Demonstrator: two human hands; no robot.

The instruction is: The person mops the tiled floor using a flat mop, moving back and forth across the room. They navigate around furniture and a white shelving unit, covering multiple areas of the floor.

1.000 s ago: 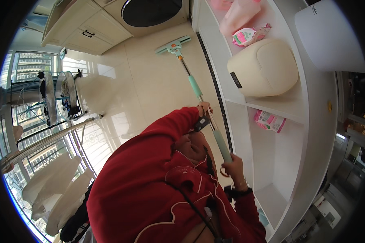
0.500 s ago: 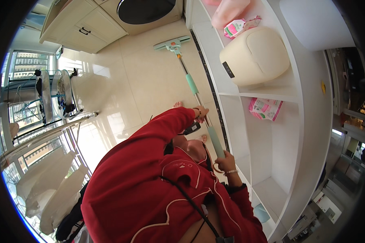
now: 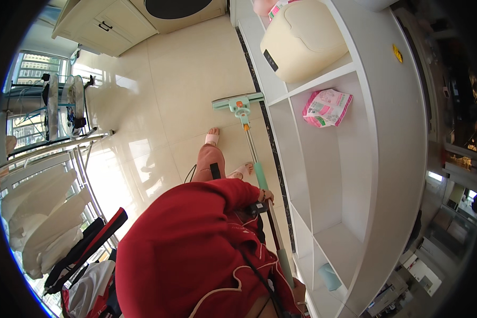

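My left hand [image 3: 266, 196] is closed round the pole [image 3: 252, 146] of a mint-green flat mop, near its upper green sleeve. Low at the edge of my red top, my right hand [image 3: 296, 291] is partly hidden, closed on the pole's lower grip. The mop head [image 3: 228, 103] lies on the tiled floor [image 3: 175, 69] beside the dark baseboard of the white shelf unit [image 3: 371, 175]. My feet in pale pink slippers [image 3: 212, 137] show to the left of the pole.
The shelves hold a cream appliance [image 3: 307, 37], pink-and-white packets [image 3: 326, 107] and a pale blue item [image 3: 329, 276]. A cabinet [image 3: 95, 26] and dark-doored machine [image 3: 177, 6] stand at the top. Drying racks [image 3: 90, 139] with clothes [image 3: 37, 217] line the windows at left.
The mop head and both my hands have moved down the view, drawn back along the shelf unit. My legs and slippers show more, and the shelves appear shifted up and left.
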